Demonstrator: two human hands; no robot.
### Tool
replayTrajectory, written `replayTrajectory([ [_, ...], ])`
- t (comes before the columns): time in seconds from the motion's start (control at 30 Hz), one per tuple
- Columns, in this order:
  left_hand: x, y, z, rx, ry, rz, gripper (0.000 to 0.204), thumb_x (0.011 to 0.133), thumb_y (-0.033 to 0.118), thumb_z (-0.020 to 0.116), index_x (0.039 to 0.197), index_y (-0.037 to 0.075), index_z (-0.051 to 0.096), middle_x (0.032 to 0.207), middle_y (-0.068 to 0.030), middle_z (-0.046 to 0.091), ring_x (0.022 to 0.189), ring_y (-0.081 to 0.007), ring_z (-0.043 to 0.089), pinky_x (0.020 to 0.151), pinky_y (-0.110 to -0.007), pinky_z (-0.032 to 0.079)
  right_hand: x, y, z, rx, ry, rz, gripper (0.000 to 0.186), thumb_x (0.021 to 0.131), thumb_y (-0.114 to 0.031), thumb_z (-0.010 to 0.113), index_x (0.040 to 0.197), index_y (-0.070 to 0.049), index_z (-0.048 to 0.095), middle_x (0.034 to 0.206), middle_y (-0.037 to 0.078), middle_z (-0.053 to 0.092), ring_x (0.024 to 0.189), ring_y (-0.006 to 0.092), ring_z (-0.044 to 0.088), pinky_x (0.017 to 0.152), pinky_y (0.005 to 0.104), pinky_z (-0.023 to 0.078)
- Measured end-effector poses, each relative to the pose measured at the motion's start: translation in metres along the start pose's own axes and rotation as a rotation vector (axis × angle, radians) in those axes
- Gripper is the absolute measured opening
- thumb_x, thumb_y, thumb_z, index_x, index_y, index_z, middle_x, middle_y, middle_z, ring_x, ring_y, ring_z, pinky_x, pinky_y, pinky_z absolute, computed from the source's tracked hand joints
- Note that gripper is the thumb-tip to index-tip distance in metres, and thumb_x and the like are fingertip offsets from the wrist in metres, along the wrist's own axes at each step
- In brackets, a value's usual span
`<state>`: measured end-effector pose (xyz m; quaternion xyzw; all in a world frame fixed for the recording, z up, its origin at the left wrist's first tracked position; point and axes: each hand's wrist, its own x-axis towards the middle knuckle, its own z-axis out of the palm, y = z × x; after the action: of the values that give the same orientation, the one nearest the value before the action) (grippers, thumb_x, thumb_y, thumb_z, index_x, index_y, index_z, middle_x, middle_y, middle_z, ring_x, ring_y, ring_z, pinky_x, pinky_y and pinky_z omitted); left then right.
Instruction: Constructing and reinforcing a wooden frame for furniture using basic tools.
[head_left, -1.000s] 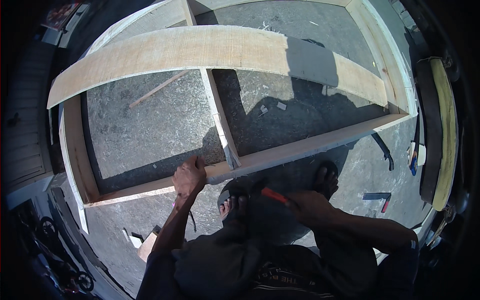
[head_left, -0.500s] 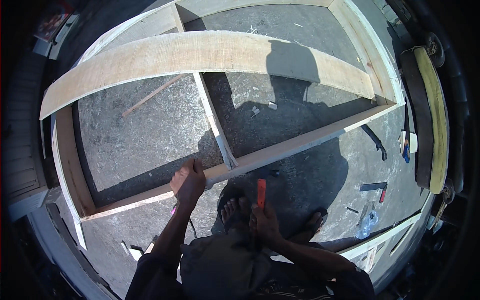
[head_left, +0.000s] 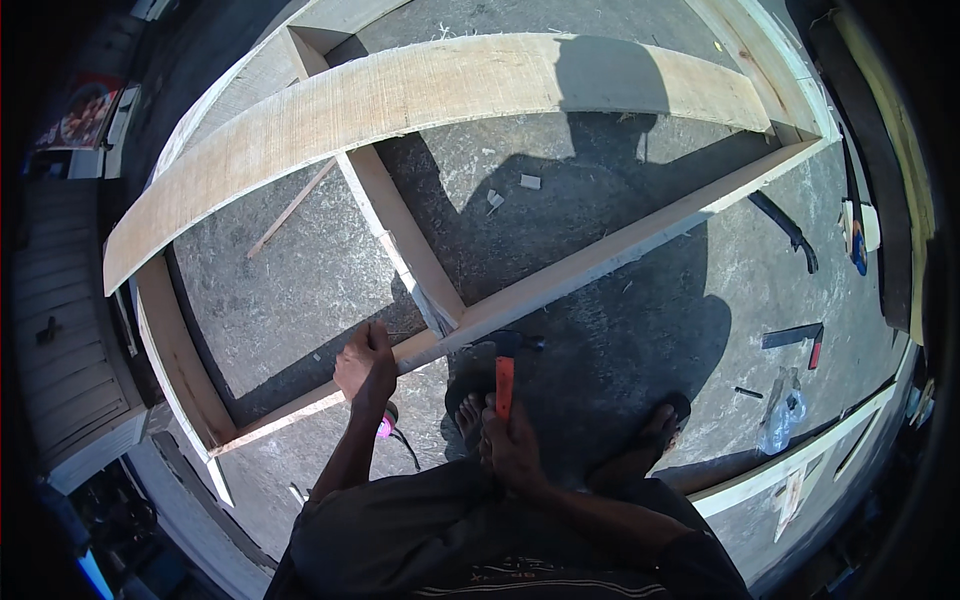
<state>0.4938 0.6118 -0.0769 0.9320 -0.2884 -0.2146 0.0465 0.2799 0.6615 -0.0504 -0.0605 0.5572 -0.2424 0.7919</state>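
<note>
My left hand [head_left: 365, 362] is closed over the near rail [head_left: 600, 255] of a large wooden frame on the ground. Its fingertips are partly hidden, but it appears to grip that rail. In my right hand [head_left: 512, 445] is a hammer [head_left: 505, 382], held upright by its red handle. The dark hammer head is just in front of the rail, close to where a short crosspiece [head_left: 400, 240] meets it. That crosspiece has a splintered, pale edge near the joint. A wide curved board [head_left: 400, 95] lies across the frame beyond both hands.
A pink tape measure [head_left: 386, 424] lies by my left forearm. To the right are a black bar-like tool [head_left: 785, 228], a try square [head_left: 795, 338], a clear plastic bottle [head_left: 783, 418] and a blue-handled tool [head_left: 857, 250]. A thin wood strip [head_left: 292, 208] lies inside the frame.
My view has shifted and tilted. The hammer's dark head now shows beyond my right hand, where mostly the red handle showed before. My left hand stays at the near rail.
</note>
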Motion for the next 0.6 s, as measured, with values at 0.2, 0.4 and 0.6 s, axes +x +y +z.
replayTrajectory([
  [0.2,-0.001,0.003,0.003,-0.006,0.042,0.037,0.040,0.099,0.043,0.050,0.088,0.008,0.067,0.081,-0.0177,0.070,0.085,-0.0418,0.069,0.078,-0.052,0.050,0.021,0.031,-0.022,-0.424,-0.096,-0.245,0.020,0.104,-0.017,0.054,0.116,-0.003,0.049,0.087,0.008,0.065,0.078,0.0107,0.063,0.062,0.0312,0.051],
  [0.4,0.001,-0.009,0.008,-0.033,0.118,0.071,0.037,0.100,0.039,0.051,0.088,0.008,0.067,0.080,-0.0181,0.070,0.083,-0.0417,0.069,0.076,-0.051,0.051,0.033,-0.018,-0.046,-0.992,-0.208,-0.184,0.041,0.102,-0.023,0.056,0.132,0.002,0.043,0.105,0.026,0.066,0.098,0.0408,0.069,0.079,0.0468,0.054],
  [0.6,-0.003,-0.007,0.006,-0.067,0.179,0.113,0.032,0.100,0.032,0.052,0.087,0.006,0.066,0.080,-0.0194,0.069,0.079,-0.0425,0.068,0.072,-0.050,0.051,0.052,-0.075,-0.078,-1.266,-0.465,-0.230,0.047,0.098,-0.021,0.053,0.133,0.006,0.039,0.088,0.036,0.066,0.082,0.0536,0.067,0.070,0.0577,0.053],
])
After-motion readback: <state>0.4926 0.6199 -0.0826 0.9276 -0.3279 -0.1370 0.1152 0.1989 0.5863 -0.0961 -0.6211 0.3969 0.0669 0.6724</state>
